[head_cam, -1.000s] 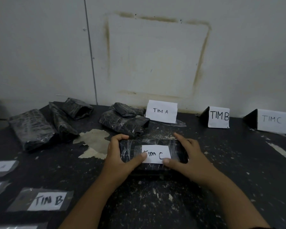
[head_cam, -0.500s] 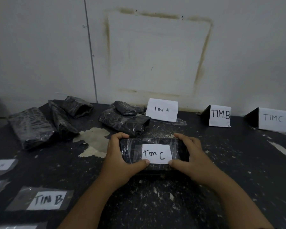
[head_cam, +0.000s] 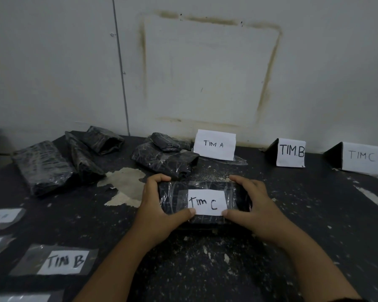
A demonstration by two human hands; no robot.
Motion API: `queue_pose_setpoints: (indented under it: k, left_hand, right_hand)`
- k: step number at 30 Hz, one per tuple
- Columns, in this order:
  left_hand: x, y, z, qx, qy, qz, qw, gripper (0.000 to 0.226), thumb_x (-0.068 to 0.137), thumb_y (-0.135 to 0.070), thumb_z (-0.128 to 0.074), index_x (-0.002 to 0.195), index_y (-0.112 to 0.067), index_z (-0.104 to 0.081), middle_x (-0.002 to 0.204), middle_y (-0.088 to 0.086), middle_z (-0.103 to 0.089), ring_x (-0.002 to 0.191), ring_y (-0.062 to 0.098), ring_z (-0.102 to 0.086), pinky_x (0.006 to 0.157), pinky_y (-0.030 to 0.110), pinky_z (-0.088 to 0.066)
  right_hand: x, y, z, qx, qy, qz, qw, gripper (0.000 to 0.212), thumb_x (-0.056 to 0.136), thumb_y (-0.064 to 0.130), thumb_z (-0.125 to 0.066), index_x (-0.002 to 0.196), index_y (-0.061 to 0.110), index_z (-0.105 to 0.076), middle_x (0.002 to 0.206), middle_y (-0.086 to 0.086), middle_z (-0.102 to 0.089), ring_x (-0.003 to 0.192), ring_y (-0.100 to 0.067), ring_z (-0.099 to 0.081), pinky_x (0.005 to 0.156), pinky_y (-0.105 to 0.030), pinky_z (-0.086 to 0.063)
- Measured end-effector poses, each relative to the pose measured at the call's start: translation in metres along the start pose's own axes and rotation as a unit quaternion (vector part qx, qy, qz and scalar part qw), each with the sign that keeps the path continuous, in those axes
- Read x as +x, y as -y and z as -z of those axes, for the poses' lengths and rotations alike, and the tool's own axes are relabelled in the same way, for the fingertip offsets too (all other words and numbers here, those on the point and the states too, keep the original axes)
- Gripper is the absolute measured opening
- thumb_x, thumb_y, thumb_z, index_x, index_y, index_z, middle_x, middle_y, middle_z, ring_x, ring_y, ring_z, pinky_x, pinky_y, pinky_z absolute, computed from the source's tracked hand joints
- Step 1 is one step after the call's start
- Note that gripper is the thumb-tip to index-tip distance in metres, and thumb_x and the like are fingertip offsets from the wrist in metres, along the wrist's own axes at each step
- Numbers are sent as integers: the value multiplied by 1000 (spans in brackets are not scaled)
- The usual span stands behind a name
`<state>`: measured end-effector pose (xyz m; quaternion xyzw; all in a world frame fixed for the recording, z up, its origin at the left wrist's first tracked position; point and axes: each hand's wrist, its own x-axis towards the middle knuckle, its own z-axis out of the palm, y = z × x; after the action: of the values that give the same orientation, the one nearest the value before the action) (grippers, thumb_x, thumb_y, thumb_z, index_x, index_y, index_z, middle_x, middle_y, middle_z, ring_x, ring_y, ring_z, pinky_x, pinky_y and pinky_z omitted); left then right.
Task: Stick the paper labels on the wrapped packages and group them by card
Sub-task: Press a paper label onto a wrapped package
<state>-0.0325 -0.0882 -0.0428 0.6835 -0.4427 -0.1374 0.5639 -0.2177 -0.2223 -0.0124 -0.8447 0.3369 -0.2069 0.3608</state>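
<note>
A black wrapped package lies in the middle of the dark table, with a white "TIM C" label taped on its top. My left hand grips its left end, thumb pressing the label's lower left corner. My right hand grips the right end, thumb at the label's lower right corner. Three standing cards line the back: "TIM A", "TIM B", "TIM C". Two wrapped packages lie left of the "TIM A" card.
Three more wrapped packages lie at the back left. Loose taped labels sit on the left near edge, among them "TIM B" and a faint one. A worn pale patch marks the table. A white wall stands behind.
Both thumbs have slid from the label's middle down and outward to its lower corners, smoothing the tape. The package has stayed where it was.
</note>
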Motion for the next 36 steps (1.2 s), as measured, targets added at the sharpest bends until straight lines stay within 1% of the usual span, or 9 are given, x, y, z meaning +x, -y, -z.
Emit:
queue_pose_setpoints:
  k: [4, 7, 11, 16, 19, 21, 24, 27, 36]
  left_hand:
    - [-1, 0, -3, -25, -17, -11, 999, 59, 68, -26, -81, 106, -42, -39, 119, -3, -50, 99, 9, -56, 75, 21, -47]
    - [-2, -4, -9, -31, -64, 1, 997, 58, 59, -58, -76, 103, -41, -42, 114, -2, -55, 99, 14, -59, 81, 36, -53]
    - [-1, -4, -15, 18, -124, -10, 992, 65, 49, -71, -67, 99, -39, -44, 105, -7, -58, 91, 12, -61, 75, 38, -54]
    - [2, 0, -17, 40, -156, -21, 987, 46, 66, -61, -66, 98, -36, -46, 98, -6, -61, 84, 11, -61, 69, 35, -54]
    - [2, 0, -18, 53, -163, -35, 985, 33, 77, -50, -63, 100, -33, -47, 96, -7, -60, 82, 9, -60, 66, 30, -51]
    - [2, 0, -18, 52, -160, -43, 985, 25, 84, -43, -60, 101, -30, -47, 96, -6, -59, 85, 11, -60, 69, 33, -51]
    - [1, -1, -17, 40, -151, -42, 987, 27, 85, -51, -50, 102, -30, -48, 97, -8, -58, 88, 12, -60, 71, 31, -50]
    - [-2, -4, -16, 41, -144, -30, 988, 59, 61, -73, -58, 103, -33, -46, 99, -12, -56, 85, 5, -59, 68, 28, -51]
    - [-2, -3, -16, 39, -147, -14, 988, 61, 53, -59, -77, 99, -37, -45, 101, -8, -59, 85, 11, -62, 71, 39, -55]
  right_hand:
    - [1, -4, 3, 48, 9, 10, 999, 63, 80, 21, -68, 127, 47, -36, 124, 7, -30, 103, 4, -41, 65, 4, -37]
    - [3, 2, -15, 64, -95, -4, 993, 46, 75, 47, -68, 116, 44, -49, 118, 11, -36, 101, 2, -45, 70, -4, -36]
    - [7, 8, -34, -47, -225, -9, 973, 53, 60, 78, -53, 102, 45, -52, 109, 14, -40, 93, -5, -49, 64, -22, -40]
    - [11, 3, -38, -103, -269, 3, 958, 34, 79, 66, -43, 102, 42, -53, 106, 13, -44, 85, -5, -49, 54, -15, -30]
    - [11, 1, -38, -86, -275, 17, 957, 22, 91, 47, -40, 103, 39, -56, 109, 8, -50, 81, -6, -49, 54, -14, -29]
    - [9, 2, -36, -79, -264, 13, 961, 26, 91, 52, -36, 104, 40, -54, 111, 7, -51, 81, -5, -49, 56, -16, -32]
    - [4, 11, -38, -148, -223, -36, 963, 72, 63, 90, -22, 113, 42, -44, 116, 7, -44, 96, -12, -52, 73, -29, -44]
    - [3, 19, -42, -246, -214, -56, 944, 106, 42, 101, -12, 124, 37, -35, 123, 3, -41, 113, -21, -48, 93, -44, -43]
    - [8, 16, -32, -95, -160, -64, 980, 72, 48, 84, -53, 108, 47, -37, 119, 10, -37, 109, -14, -46, 78, -33, -47]
